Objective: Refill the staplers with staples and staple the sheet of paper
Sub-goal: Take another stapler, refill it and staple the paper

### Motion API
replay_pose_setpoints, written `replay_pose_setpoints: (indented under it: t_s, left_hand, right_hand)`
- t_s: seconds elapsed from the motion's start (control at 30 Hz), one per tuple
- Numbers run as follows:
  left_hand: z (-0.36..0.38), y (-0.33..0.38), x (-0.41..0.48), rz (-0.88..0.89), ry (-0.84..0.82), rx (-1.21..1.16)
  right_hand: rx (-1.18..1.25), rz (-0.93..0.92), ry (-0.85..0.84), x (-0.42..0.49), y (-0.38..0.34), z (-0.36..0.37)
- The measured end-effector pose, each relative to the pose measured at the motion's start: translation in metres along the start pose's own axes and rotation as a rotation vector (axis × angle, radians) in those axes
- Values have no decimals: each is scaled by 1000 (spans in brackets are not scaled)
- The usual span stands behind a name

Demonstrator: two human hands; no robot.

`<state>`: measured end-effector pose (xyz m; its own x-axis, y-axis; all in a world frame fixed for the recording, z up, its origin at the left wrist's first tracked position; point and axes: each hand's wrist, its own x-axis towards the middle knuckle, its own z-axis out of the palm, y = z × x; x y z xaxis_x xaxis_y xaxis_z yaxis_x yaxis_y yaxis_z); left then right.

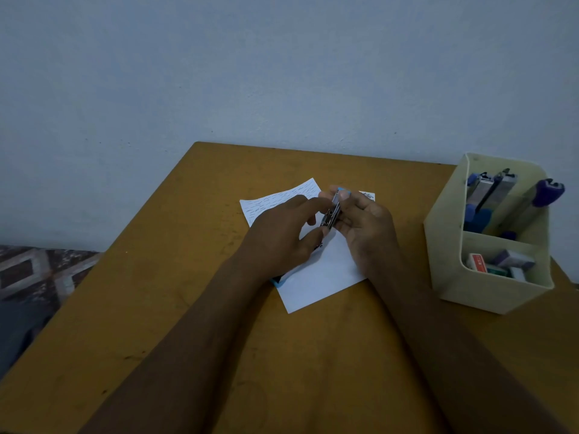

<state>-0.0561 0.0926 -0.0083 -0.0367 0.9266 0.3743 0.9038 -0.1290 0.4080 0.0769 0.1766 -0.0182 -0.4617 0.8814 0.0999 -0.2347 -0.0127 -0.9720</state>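
A small metal stapler [332,213] with a light blue end is held above the white sheet of paper [319,277], which lies on the brown table [188,277]. My right hand [365,227] grips the stapler from the right side. My left hand [282,233] pinches its near end with thumb and fingers. The far part of the sheet [282,195] carries rows of dark handwriting. A blue and black object [278,280] peeks out from under my left wrist at the sheet's edge.
A cream desk organizer [488,289] stands at the right of the table. Its back compartment holds several blue and purple staplers [488,195]; its front compartment holds small staple boxes [498,264]. A wall runs behind the table. Patterned fabric [34,274] lies at the left.
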Motion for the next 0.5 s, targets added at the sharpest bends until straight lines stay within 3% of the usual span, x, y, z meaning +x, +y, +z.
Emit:
replay_pose_setpoints:
  t_s: [0.5]
  left_hand:
    - [7, 1, 1, 53, 50, 13]
  right_hand:
    - [-5, 17, -7, 0, 0, 0]
